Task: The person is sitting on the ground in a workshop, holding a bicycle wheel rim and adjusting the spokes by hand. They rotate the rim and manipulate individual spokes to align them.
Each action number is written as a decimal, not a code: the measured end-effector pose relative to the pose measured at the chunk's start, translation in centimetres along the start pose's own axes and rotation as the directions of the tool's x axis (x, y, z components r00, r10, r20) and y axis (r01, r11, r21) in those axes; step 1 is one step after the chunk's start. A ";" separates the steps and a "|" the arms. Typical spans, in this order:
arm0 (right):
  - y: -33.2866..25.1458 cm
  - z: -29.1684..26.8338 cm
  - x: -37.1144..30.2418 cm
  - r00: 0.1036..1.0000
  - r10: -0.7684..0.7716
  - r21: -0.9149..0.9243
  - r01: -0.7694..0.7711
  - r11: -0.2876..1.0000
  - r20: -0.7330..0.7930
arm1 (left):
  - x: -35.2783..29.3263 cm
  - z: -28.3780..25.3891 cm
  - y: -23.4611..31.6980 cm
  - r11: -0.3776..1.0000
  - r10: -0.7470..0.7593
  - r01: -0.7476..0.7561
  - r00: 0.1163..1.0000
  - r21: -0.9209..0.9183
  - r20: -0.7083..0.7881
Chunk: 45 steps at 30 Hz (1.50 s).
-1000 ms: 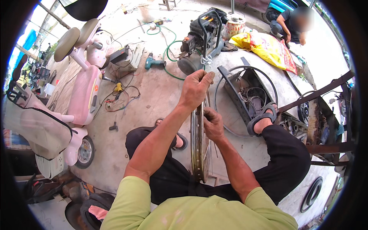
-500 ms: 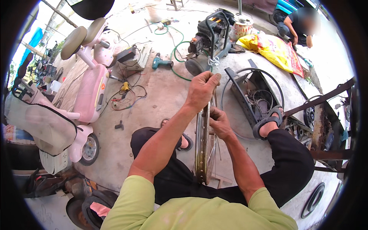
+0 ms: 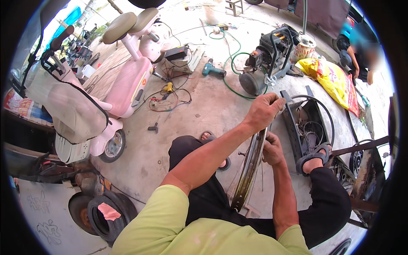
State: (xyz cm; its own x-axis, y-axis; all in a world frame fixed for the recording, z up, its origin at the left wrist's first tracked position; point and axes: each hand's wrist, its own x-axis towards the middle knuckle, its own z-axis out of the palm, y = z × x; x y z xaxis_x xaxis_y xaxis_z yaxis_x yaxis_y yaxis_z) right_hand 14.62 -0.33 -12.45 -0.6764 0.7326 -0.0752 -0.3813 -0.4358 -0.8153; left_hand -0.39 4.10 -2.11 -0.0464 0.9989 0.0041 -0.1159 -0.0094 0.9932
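A metal spoked wheel rim (image 3: 245, 183) without a tyre stands between my knees, tilted, its top leaning to the right. At its far upper end my left hand (image 3: 264, 112) is closed, thumb pressed against the bent fingers, gripping the rim there. Lower, on the right side of the rim, my right hand (image 3: 273, 148) is closed with curled fingers among the spokes. What its fingertips pinch is hidden behind the rim. A short axle end sticks out on the rim's left side, and thin spokes show below my hands.
A pink electric scooter (image 3: 127, 91) stands at left. Ahead lie a teal drill (image 3: 213, 70), tangled wires and an air compressor (image 3: 267, 59). Right of the wheel is a black metal box (image 3: 301, 127) with cables. Tyres (image 3: 112, 216) lie lower left. A person crouches far right beside a yellow sack (image 3: 329, 76).
The whole view has swung left, so the scene sits further right in it. The rim now appears more slanted, top to the right. Both hands stay closed at much the same places on it.
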 end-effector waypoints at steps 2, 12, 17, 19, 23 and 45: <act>0.2 -0.2 0.0 1.000 0.020 0.099 -0.021 0.995 0.012 | -0.1 0.2 0.1 0.998 0.050 -0.049 0.998 0.044 -0.043; -0.5 1.3 -0.1 0.997 0.012 -0.166 -0.025 0.986 -0.078 | -0.6 -0.5 0.7 0.986 0.068 -0.064 0.997 0.151 -0.020; -1.0 2.0 -0.7 0.998 0.012 -0.132 -0.019 0.991 -0.057 | -1.3 -0.4 1.6 0.989 0.061 -0.056 0.998 0.137 -0.034; -0.6 1.9 -0.7 0.996 -0.037 -0.181 0.021 0.983 -0.082 | -1.5 -0.7 2.1 0.975 0.092 -0.090 0.996 0.203 0.002; -0.4 1.1 -1.0 0.992 -0.058 -0.196 0.035 0.980 -0.112 | -3.0 -2.4 3.4 0.839 0.138 -0.209 0.975 0.502 0.175; -1.0 1.4 -1.7 0.973 -0.090 -0.177 0.053 0.983 -0.212 | -7.1 -2.5 4.2 0.500 -0.183 -0.173 0.936 0.849 0.299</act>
State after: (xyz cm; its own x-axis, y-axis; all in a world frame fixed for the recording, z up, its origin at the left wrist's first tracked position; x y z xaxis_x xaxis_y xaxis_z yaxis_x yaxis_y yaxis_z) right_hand 15.24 -1.91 -10.71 -0.4900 0.8632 -0.1212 -0.2992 -0.2972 -0.9067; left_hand -3.05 -3.13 1.72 0.2746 0.9508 -0.1434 0.7922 -0.1392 0.5942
